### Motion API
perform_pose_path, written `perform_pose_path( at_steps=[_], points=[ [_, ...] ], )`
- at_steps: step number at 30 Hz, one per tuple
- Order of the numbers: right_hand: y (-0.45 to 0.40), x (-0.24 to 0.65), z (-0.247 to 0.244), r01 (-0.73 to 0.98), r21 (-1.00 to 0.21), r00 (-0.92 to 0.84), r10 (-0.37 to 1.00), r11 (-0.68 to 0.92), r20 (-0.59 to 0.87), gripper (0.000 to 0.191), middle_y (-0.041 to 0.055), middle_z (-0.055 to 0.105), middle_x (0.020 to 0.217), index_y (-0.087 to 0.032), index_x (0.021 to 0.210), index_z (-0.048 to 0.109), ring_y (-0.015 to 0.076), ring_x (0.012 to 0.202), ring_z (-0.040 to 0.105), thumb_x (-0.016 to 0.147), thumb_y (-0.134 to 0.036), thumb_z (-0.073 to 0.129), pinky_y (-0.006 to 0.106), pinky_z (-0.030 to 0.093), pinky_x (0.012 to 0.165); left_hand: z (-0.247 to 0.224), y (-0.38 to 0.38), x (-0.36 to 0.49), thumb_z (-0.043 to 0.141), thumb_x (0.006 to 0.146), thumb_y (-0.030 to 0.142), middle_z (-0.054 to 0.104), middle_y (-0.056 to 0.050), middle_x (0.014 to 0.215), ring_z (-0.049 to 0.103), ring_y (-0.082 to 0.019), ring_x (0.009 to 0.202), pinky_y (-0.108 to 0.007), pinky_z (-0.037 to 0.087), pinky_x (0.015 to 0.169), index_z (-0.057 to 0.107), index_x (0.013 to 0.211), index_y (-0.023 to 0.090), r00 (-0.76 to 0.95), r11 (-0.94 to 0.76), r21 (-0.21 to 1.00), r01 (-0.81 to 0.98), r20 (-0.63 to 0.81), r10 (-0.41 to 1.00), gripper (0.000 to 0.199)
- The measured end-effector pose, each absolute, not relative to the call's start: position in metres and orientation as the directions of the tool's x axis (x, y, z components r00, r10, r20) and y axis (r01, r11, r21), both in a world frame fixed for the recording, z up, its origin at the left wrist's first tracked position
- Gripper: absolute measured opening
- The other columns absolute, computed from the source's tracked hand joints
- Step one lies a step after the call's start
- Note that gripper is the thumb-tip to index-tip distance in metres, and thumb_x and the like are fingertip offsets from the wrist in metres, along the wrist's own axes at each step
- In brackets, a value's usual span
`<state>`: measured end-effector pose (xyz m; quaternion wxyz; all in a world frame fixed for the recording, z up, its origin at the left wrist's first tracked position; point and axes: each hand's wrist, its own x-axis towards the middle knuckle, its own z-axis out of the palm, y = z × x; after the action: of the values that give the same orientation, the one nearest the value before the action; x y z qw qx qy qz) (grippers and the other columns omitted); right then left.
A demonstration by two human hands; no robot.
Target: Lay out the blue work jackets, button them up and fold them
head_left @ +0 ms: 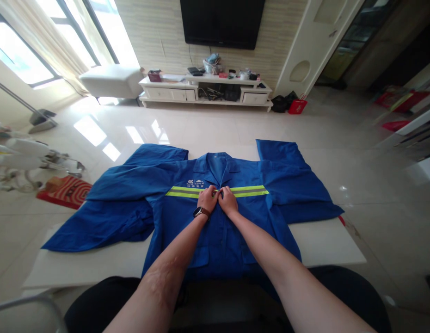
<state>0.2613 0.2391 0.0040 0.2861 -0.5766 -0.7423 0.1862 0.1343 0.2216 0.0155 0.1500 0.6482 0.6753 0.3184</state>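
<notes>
Blue work jacket (248, 175) on white table (328, 245): pinching its placket (221, 235) at the reflective stripe (251, 190) with left hand (207, 200) and right hand (228, 201), apparently joining front edges; likely needing even alignment next.

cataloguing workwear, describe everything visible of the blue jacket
The blue long-sleeved cloth jacket lies spread front up, lightly creased, on a white table, its pointed collar away from the person and sleeves spread sideways in folds. A yellow-green chest band with a greyish centre stripe sits below small white lettering; pocket flaps show lower down. The left hand and right hand touch the front opening at the band.
</notes>
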Motion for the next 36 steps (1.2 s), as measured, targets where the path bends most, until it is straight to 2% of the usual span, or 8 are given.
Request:
perform_pose_path(
  at_steps=[11, 20, 25, 28, 36],
  points=[
    [0.236, 0.259, 0.008, 0.787, -0.556, -0.177, 0.961, 0.267, 0.21, 0.016, 0.0077, 0.063, 0.108, -0.019, 0.103, 0.064, 0.0198, 0.09, 0.059, 0.097, -0.019, 0.048, 0.029, 0.043, 0.076, 0.021, 0.22, 0.136, 0.061, 0.095, 0.027, 0.074, -0.001, 0.089, 0.068, -0.019, 0.089, -0.033, 0.041, 0.085, 0.061, 0.1, 0.023, -0.119, -0.05, 0.648, 0.76, 0.215, 0.969, 0.007],
    [0.235, 0.261, 0.005, 0.772, -0.576, -0.174, 0.96, 0.27, 0.217, 0.025, 0.0111, 0.065, 0.11, -0.018, 0.109, 0.07, 0.0219, 0.096, 0.061, 0.099, -0.023, 0.048, 0.03, 0.046, 0.082, 0.021, 0.219, 0.135, 0.063, 0.093, 0.026, 0.074, -0.001, 0.091, 0.068, -0.019, 0.089, -0.033, 0.042, 0.087, 0.06, 0.103, 0.023, -0.122, -0.031, 0.646, 0.763, 0.191, 0.974, 0.011],
    [0.237, 0.262, 0.003, 0.752, -0.596, -0.178, 0.957, 0.282, 0.228, 0.029, 0.0113, 0.065, 0.108, -0.017, 0.112, 0.072, 0.022, 0.095, 0.062, 0.095, -0.018, 0.048, 0.03, 0.047, 0.083, 0.022, 0.218, 0.136, 0.062, 0.087, 0.014, 0.075, 0.0, 0.094, 0.068, -0.019, 0.092, -0.033, 0.043, 0.088, 0.059, 0.106, 0.024, -0.114, -0.038, 0.662, 0.749, 0.184, 0.976, 0.021],
    [0.238, 0.263, 0.001, 0.733, -0.614, -0.175, 0.953, 0.293, 0.247, 0.03, 0.0108, 0.065, 0.106, -0.017, 0.11, 0.073, 0.0217, 0.093, 0.062, 0.095, -0.017, 0.047, 0.03, 0.048, 0.083, 0.021, 0.218, 0.135, 0.059, 0.087, 0.011, 0.076, -0.001, 0.096, 0.069, -0.019, 0.092, -0.034, 0.044, 0.088, 0.059, 0.106, 0.024, -0.119, -0.035, 0.665, 0.746, 0.185, 0.976, 0.024],
    [0.242, 0.265, -0.005, 0.678, -0.662, -0.169, 0.944, 0.319, 0.282, 0.025, 0.0091, 0.064, 0.102, -0.018, 0.102, 0.072, 0.0215, 0.091, 0.061, 0.092, -0.02, 0.049, 0.031, 0.048, 0.082, 0.02, 0.218, 0.134, 0.061, 0.088, 0.015, 0.076, -0.001, 0.098, 0.069, -0.018, 0.092, -0.032, 0.045, 0.088, 0.06, 0.109, 0.025, -0.114, -0.035, 0.664, 0.747, 0.18, 0.977, 0.023]
  ],
)
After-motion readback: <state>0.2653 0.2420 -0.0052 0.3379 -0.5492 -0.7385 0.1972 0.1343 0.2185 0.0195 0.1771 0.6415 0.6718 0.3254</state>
